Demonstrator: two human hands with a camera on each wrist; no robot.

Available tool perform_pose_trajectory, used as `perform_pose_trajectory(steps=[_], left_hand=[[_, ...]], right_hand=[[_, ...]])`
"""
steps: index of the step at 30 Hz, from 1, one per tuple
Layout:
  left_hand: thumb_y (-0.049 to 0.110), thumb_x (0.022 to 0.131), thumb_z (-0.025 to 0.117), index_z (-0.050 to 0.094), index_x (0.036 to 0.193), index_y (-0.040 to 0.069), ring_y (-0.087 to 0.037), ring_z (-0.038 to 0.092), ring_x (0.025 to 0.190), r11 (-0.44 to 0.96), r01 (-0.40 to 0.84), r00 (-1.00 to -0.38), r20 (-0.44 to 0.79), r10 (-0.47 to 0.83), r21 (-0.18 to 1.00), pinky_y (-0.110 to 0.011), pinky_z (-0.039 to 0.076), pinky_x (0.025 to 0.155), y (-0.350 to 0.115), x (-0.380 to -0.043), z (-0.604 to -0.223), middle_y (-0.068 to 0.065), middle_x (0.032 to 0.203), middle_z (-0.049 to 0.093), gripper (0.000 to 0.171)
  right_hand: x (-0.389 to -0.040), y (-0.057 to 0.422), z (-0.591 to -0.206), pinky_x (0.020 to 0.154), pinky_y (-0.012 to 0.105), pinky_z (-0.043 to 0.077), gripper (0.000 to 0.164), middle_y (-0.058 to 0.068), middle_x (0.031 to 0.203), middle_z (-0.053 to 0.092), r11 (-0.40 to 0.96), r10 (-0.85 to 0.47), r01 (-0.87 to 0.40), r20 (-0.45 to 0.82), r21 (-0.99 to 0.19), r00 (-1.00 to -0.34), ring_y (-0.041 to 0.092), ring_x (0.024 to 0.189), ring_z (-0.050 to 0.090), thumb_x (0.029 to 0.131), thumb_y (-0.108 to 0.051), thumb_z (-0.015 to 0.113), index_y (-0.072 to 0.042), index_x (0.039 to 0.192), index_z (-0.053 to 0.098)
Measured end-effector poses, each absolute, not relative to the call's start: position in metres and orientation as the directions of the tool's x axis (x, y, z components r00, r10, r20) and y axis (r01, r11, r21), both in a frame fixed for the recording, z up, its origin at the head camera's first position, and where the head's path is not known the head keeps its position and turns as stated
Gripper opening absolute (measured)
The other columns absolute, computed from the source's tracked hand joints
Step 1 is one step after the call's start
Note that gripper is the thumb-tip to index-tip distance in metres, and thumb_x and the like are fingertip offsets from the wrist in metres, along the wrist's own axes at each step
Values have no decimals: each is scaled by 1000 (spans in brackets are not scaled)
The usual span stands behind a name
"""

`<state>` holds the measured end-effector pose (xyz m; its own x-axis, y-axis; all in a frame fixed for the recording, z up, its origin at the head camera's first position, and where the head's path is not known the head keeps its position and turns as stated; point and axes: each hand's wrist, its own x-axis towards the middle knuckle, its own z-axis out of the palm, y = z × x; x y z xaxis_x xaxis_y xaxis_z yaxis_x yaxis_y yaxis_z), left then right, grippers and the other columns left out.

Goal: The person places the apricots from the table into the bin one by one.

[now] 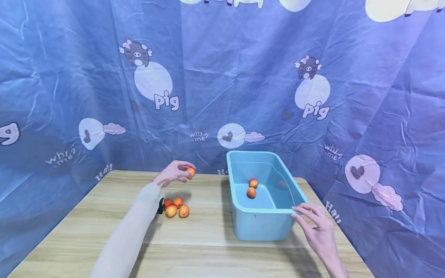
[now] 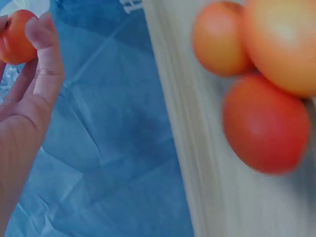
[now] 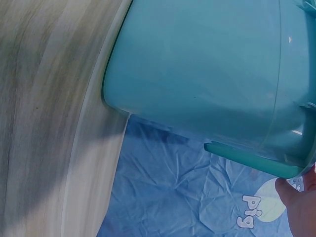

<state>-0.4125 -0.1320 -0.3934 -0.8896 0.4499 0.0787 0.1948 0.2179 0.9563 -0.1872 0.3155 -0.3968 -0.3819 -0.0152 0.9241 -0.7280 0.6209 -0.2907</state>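
Above the table, to the left of the bin, my left hand [image 1: 175,172] pinches a small round orange-red fruit [image 1: 190,172] between thumb and fingers. The left wrist view shows the same fruit [image 2: 18,37] at the fingertips. Several similar fruits [image 1: 178,202] sit in a cluster on the table below and beside the left wrist. My right hand [image 1: 318,227] grips the near right corner of a light blue plastic bin [image 1: 262,224] by its rim. Two fruits [image 1: 251,192] lie on the bin's floor. In the right wrist view the thumb [image 3: 291,200] is against the rim.
The bin stands on the right part of a light wooden table [image 1: 194,247]. A blue fabric backdrop [image 1: 215,96] with pig prints hangs close behind and along the sides. A small black object [image 1: 160,206] shows at the left wrist.
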Motion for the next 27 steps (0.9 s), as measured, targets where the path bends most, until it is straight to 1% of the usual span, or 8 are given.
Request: perform_pose_trajectory(steps=[3,5,9,12,16,19,24,27], left_hand=[[6,85,72,63,122,1,-38,68,99,215,205,-887,89,453,955,-42,59,79,-123,-412,-387,-19,110,69,39],[6,85,71,63,121,1,-34,69,97,218,215,-886,96,453,952,-41,59,79,-117,-412,-383,-17,111,69,38],[5,85,71,63,122,1,-33,69,97,198,230,-881,117,458,953,-38,59,78,-107,-412,-377,-16,110,69,38],[7,84,74,64,120,1,-33,69,96,189,245,-879,135,456,951,-41,59,78,-99,-413,-374,-14,106,71,38],[10,80,80,66,118,3,-23,70,90,214,276,-885,161,436,937,-41,60,78,-89,-417,-370,-12,103,72,41],[9,79,81,66,119,4,-16,68,87,232,299,-885,178,430,925,-39,60,77,-82,-420,-367,-12,104,72,43],[7,80,80,66,120,2,-15,67,86,217,329,-874,208,440,919,-42,60,78,-69,-420,-361,-14,107,70,43],[5,81,78,66,121,1,-15,68,85,180,337,-865,229,446,924,-40,60,80,-60,-420,-358,-17,109,70,42]], right_hand=[[-187,316,-397,100,13,41,37,19,89,65,624,-16,-725,923,-291,-384,7,105,58,54,19,78,4,88,74],[-187,316,-397,99,12,41,38,19,89,65,627,-16,-722,923,-291,-386,7,104,58,53,19,77,4,88,74],[-186,315,-396,98,11,41,37,20,89,65,627,-13,-722,923,-292,-385,6,104,57,54,19,78,5,88,74],[-185,314,-394,98,11,41,36,20,89,65,624,-15,-725,923,-291,-384,6,105,57,54,19,78,5,88,74],[-185,315,-395,101,13,41,37,20,89,65,623,-17,-727,924,-289,-383,7,106,58,54,19,78,5,88,74],[-187,316,-397,102,14,40,35,19,89,66,624,-15,-726,925,-288,-379,7,106,58,55,17,79,4,88,74],[-186,315,-395,101,13,41,34,20,89,66,620,-16,-731,927,-285,-376,7,106,58,56,15,79,5,88,74],[-186,314,-394,100,13,41,34,19,88,66,620,-15,-732,928,-283,-372,7,105,58,56,16,79,5,88,74]])
